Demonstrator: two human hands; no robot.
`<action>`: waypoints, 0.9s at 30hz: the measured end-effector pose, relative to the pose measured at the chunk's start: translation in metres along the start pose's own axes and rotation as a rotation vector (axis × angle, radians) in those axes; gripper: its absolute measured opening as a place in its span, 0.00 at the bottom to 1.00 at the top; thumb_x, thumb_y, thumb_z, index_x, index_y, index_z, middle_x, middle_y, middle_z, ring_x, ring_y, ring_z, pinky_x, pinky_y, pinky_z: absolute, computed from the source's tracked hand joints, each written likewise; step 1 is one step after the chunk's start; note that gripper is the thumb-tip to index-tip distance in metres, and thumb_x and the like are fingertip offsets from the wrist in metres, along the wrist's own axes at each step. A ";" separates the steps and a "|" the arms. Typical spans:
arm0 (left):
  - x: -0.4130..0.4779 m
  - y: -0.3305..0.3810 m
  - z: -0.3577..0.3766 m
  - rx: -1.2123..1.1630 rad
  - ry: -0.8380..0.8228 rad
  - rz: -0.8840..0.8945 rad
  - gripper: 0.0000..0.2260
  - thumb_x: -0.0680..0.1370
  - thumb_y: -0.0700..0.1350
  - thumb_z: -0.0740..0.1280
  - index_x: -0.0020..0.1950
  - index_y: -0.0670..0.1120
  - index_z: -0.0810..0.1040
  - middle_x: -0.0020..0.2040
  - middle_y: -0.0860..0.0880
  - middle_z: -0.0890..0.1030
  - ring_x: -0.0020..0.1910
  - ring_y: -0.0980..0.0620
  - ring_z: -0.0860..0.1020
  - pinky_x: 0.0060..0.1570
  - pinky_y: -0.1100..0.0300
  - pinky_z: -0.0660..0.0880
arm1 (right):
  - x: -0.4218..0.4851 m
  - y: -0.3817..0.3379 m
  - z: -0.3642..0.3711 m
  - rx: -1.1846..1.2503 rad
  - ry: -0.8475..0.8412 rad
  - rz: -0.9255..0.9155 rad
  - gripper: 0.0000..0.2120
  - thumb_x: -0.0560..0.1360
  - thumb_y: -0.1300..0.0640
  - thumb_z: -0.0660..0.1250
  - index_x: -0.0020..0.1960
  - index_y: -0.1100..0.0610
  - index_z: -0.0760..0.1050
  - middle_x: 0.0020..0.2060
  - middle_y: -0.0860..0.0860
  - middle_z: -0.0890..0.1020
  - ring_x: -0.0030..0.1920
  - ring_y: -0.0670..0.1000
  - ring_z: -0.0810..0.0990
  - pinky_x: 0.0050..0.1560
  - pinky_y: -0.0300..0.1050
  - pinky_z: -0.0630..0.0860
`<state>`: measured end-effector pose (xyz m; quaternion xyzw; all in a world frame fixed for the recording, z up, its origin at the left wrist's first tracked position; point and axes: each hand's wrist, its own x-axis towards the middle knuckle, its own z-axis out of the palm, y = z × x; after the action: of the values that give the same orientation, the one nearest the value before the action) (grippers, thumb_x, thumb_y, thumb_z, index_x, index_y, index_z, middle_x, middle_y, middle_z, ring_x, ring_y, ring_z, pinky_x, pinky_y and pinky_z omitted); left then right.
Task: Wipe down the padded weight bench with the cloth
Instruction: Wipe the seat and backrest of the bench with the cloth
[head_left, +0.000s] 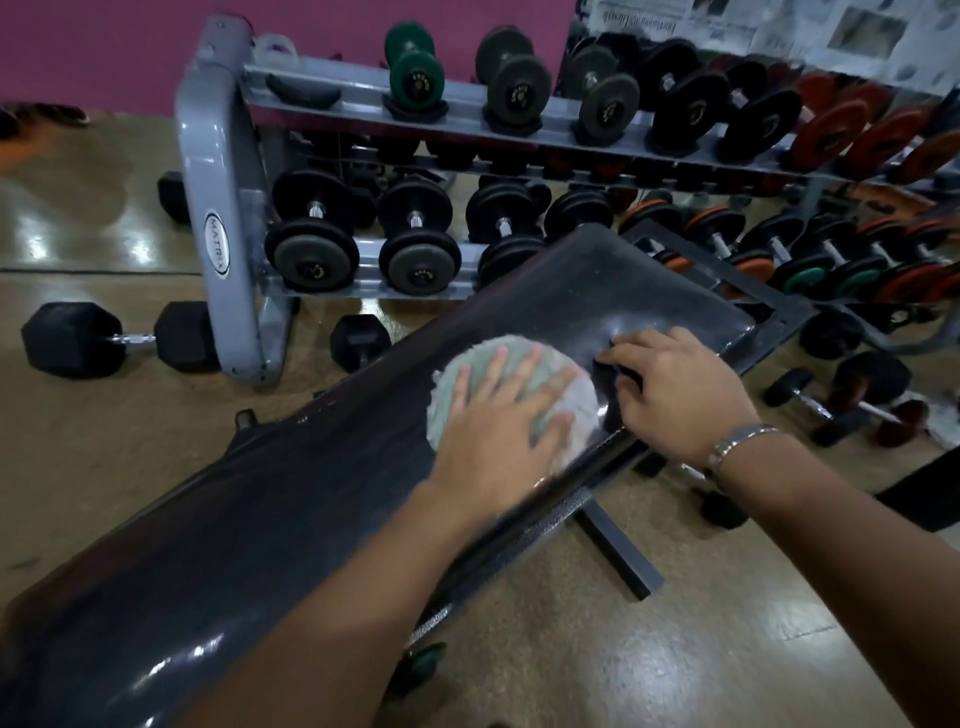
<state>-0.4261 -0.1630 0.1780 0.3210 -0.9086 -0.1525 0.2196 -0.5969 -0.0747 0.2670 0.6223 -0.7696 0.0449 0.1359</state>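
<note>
The black padded weight bench (249, 519) runs diagonally from the lower left to the upper right. A round pale green and white cloth (579, 415) lies on the padding near the gap between the long pad and the seat pad (623, 280). My left hand (498, 431) presses flat on the cloth with its fingers spread. My right hand (680, 395), with a metal bracelet on the wrist, sits just right of the cloth. Its fingers are curled over the seat pad's edge at the gap.
A grey dumbbell rack (218, 208) full of dumbbells stands close behind the bench. A black hex dumbbell (119, 340) lies on the floor at the left. Smaller dumbbells (831, 400) lie on the floor at the right. The bench's steel foot (618, 551) sticks out below.
</note>
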 end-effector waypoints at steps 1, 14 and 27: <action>0.008 -0.005 -0.002 -0.010 0.004 -0.067 0.24 0.84 0.63 0.48 0.80 0.66 0.52 0.83 0.57 0.49 0.82 0.52 0.41 0.79 0.44 0.37 | 0.000 0.000 0.001 0.004 0.001 0.005 0.17 0.76 0.57 0.63 0.62 0.50 0.79 0.60 0.49 0.81 0.52 0.56 0.74 0.55 0.49 0.72; 0.029 -0.028 -0.005 -0.007 0.032 -0.140 0.24 0.85 0.61 0.47 0.81 0.64 0.51 0.83 0.56 0.50 0.82 0.51 0.43 0.79 0.46 0.39 | -0.005 -0.002 0.004 0.025 0.036 0.011 0.16 0.74 0.57 0.63 0.61 0.50 0.79 0.59 0.49 0.81 0.52 0.57 0.75 0.55 0.55 0.76; 0.031 -0.030 -0.007 0.001 -0.023 -0.138 0.28 0.82 0.66 0.44 0.81 0.64 0.46 0.83 0.57 0.45 0.82 0.50 0.41 0.79 0.45 0.39 | -0.007 -0.002 0.006 0.044 0.036 0.031 0.16 0.73 0.56 0.62 0.59 0.51 0.80 0.59 0.49 0.81 0.53 0.58 0.75 0.55 0.56 0.76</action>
<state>-0.4290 -0.2063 0.1809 0.3813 -0.8867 -0.1708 0.1979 -0.5945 -0.0699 0.2587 0.6121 -0.7755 0.0751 0.1354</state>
